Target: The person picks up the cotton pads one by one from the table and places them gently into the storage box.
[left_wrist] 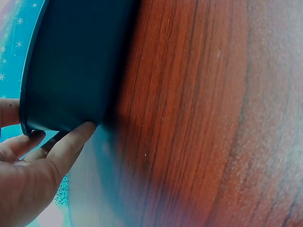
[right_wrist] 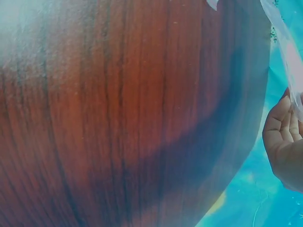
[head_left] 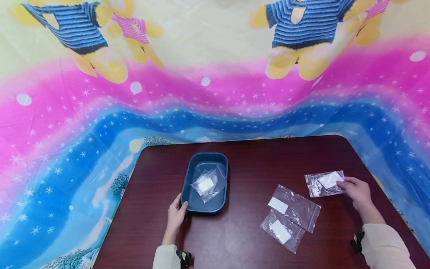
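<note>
Toward the right side of the dark wood-grain table, the right hand pinched a clear plastic bag with a white rectangle between thumb and fingers. Two similar bags lay overlapping nearby, while the left hand gripped the near left corner of a dark blue tray, inside which lay crumpled clear plastic.

The left hand gripped, thumb opposing fingers; well apart, the right hand pinched with bent fingers, its forearm slanting inward.
</note>
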The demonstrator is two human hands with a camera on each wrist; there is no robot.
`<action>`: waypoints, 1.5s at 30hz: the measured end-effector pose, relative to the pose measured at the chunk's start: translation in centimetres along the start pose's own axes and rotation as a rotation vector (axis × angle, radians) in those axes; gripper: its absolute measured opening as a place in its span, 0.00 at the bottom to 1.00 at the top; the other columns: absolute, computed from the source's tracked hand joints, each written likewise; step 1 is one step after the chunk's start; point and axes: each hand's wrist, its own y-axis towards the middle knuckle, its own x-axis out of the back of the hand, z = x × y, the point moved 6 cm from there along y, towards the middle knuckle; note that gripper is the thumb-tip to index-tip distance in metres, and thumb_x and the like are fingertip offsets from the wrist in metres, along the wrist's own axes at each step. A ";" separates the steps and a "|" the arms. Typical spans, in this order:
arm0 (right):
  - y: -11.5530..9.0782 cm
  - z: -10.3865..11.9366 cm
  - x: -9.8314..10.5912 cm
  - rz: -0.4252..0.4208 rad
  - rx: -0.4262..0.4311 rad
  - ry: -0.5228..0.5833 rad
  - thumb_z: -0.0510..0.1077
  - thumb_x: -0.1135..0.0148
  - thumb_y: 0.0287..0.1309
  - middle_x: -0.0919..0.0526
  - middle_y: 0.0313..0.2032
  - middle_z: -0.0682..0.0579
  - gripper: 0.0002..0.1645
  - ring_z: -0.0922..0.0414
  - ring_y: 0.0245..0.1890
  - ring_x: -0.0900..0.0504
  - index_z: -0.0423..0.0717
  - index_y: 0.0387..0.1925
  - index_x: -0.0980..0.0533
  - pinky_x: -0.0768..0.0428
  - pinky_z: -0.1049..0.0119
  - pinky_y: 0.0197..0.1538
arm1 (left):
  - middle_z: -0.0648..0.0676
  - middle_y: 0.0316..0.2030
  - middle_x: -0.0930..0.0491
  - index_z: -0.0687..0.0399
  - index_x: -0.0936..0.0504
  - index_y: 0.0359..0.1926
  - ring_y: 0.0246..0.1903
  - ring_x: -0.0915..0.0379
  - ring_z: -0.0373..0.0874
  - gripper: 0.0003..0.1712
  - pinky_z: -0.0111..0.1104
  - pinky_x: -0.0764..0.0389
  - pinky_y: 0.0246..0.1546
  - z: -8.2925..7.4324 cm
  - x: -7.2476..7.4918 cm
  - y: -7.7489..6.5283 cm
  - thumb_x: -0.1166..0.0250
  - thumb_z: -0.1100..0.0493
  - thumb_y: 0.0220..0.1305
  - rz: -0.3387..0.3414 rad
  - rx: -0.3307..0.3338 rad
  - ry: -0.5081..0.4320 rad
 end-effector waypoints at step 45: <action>1.6 7.7 -6.8 0.255 0.152 0.577 0.33 0.36 0.51 0.16 0.30 0.48 0.22 0.58 0.28 0.17 0.42 0.50 0.25 0.19 0.66 0.28 | 0.70 0.61 0.40 0.68 0.40 0.64 0.58 0.41 0.60 0.28 0.48 0.27 0.48 0.3 0.1 0.1 0.47 0.68 0.64 -0.010 0.019 0.013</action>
